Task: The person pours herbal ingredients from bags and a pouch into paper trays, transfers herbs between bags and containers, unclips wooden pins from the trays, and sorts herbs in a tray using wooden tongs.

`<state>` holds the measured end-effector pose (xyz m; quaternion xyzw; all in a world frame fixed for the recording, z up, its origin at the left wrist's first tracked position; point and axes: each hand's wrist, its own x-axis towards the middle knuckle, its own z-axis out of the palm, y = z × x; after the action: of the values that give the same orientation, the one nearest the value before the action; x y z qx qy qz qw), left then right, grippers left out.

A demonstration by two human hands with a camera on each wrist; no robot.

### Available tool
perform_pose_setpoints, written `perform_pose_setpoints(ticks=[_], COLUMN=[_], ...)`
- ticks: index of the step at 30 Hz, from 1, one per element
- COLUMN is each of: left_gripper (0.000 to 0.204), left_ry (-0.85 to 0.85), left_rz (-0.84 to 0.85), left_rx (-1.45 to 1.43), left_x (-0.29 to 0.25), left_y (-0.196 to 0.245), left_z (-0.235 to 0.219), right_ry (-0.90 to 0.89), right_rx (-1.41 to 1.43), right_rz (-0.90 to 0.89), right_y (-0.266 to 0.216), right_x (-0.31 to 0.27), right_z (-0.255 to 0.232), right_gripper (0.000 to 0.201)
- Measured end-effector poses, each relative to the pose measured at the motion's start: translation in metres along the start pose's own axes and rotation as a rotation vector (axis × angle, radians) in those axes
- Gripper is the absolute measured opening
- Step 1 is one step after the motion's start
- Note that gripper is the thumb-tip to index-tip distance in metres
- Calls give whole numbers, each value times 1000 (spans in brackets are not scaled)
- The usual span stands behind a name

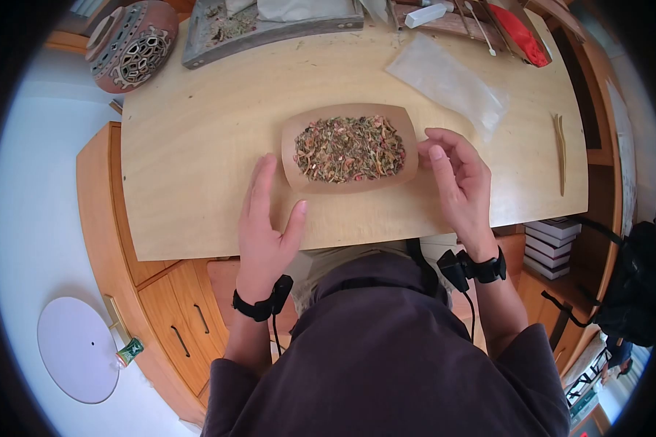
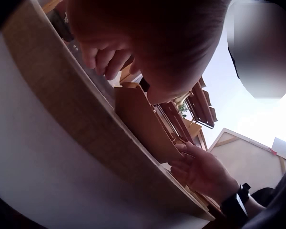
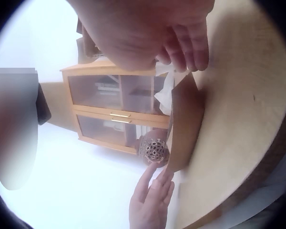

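A brown paper tray with flared sides lies on the table, filled with a dried mix of leaf, petal and stem bits in green, brown and pink. My left hand is beside its left front corner, fingers straight and thumb held apart. At the other end is my right hand, fingers loosely bent, fingertips right at the tray's right edge. From the right wrist view, the tray's side wall stands between both hands. Neither palm holds anything.
A clear plastic bag lies behind the tray to the right, and wooden tweezers rest near the right edge. Along the back stand a pierced clay pot, a grey wooden tray and a holder with sticks and red cloth.
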<state>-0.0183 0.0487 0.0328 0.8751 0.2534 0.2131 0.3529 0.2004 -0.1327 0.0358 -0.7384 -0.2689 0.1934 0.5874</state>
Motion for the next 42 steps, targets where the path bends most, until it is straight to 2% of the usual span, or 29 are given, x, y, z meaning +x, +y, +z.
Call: perform_pose_setpoints(ticks=[2, 4, 7, 14, 19, 27, 29, 31, 36, 39, 41, 42], left_gripper=[59, 61, 58, 52, 51, 55, 55, 55, 55, 55, 55, 55], left_ry=[23, 85, 123, 84, 56, 98, 115, 92, 137, 155, 178, 164], left_rz=[-29, 15, 32, 15, 50, 45, 56, 38, 79, 101, 121, 118], left_rx=[-25, -10, 1, 8, 148, 115, 129, 159, 161, 168, 168, 169], left_x=[-4, -7, -5, -9, -9, -10, -9, -9, -10, -9, -11, -12], left_y=[-6, -15, -13, -19, -19, -17, -17, -17, -17, -18, -18, -19], left_z=[3, 8, 12, 16, 13, 17, 18, 17, 19, 20, 21, 21], right_ry=[27, 54, 82, 109, 123, 124, 150, 73, 92, 129, 251, 259], right_rx=[72, 135, 114, 100, 49, 7, 9, -103, -114, -145, -350, -352], right_rz=[39, 61, 31, 61, 75, -17, -88, -51, -176, -221, -336, -364], right_y=[9, 14, 18, 15, 17, 26, 23, 19, 19, 6, -4, -7], right_x=[1, 0, -2, -4, -5, -5, -5, -6, -8, 3, 16, 21], right_z=[3, 7, 12, 16, 20, 19, 18, 15, 16, 20, 24, 24], right_gripper=[23, 20, 18, 18, 17, 15, 15, 17, 17, 18, 23, 23])
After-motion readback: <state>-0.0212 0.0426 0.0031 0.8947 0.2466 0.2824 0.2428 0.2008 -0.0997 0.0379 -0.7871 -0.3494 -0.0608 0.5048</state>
